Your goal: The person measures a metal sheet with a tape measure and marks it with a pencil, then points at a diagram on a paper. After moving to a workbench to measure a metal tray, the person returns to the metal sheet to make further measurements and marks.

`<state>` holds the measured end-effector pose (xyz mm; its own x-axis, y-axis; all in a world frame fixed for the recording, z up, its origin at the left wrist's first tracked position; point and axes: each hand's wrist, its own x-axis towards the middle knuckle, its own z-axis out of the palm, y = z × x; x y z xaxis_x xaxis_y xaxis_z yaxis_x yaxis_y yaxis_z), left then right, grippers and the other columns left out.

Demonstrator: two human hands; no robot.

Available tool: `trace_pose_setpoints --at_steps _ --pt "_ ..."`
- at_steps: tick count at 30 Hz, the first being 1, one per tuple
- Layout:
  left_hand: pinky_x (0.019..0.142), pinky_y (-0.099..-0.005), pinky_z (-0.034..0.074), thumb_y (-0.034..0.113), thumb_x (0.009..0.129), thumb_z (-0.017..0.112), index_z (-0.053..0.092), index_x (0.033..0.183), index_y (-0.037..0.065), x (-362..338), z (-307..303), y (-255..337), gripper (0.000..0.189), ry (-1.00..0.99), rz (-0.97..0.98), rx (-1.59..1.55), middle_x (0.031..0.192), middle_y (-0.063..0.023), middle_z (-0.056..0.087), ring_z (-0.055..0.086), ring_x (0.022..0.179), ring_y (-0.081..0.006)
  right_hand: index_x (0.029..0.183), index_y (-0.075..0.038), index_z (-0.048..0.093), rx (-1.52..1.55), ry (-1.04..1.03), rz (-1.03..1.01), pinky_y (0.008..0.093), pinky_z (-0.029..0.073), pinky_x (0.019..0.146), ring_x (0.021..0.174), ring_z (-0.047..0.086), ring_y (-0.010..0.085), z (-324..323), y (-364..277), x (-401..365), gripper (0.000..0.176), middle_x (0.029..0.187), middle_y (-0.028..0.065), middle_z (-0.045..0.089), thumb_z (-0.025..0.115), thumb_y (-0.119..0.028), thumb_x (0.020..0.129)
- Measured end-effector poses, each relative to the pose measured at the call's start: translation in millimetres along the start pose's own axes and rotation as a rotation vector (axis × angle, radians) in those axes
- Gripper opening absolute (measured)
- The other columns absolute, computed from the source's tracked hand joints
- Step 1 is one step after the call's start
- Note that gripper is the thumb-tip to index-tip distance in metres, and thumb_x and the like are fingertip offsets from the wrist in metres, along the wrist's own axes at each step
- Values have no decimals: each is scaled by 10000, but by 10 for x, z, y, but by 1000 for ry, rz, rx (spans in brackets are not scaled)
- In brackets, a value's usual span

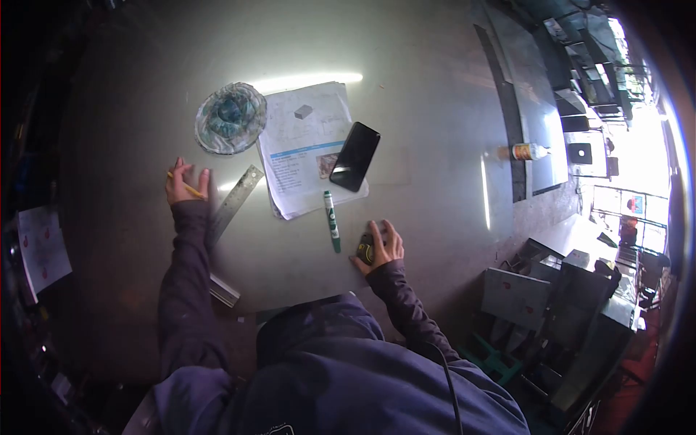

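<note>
Paper (296,148) carries print too small to read; left hand (187,183) pinches 1 pencil (194,191); right hand (383,248) half-curls over 1 tape measure (365,249), grip unclear, near the table's (435,138) front edge.

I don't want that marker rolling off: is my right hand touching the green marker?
Apart. The head view shows a strip of bare table between the right hand and the dark lower end of the green marker.

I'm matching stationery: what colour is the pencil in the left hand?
Yellow. The pencil in the left hand shows in the head view, the only one.
</note>
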<state>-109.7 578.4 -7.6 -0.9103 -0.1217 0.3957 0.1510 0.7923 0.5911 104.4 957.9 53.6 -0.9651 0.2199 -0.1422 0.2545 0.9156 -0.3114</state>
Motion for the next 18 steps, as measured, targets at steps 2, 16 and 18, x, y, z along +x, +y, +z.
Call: trace_pose_setpoints --at_steps 2,16,18 --pt "957 -409 403 200 777 711 544 1003 71 25 -239 147 309 132 -180 -273 1256 -140 537 509 1144 -295 1323 -139 411 55 41 -65 469 369 956 1123 402 378 94 82 -87 834 1222 157 424 763 -315 588" --pt "1100 -512 -44 693 773 422 107 1436 31 -1418 -5588 1759 989 614 817 -730 1508 -181 49 -13 1387 -355 1216 -91 509 259 208 -589 444 414 887 983 492 347 758 -2266 -1123 695 1054 159 514 767 -259 592" --pt "1102 -506 -38 662 791 407 125 1431 33 -1648 -5920 1554 941 629 800 -678 1507 -177 62 1 1387 -348 1191 -78 526 271 206 -652 438 425 862 957 512 340 903 -2723 -1363 691 1026 152 527 775 -257 572"
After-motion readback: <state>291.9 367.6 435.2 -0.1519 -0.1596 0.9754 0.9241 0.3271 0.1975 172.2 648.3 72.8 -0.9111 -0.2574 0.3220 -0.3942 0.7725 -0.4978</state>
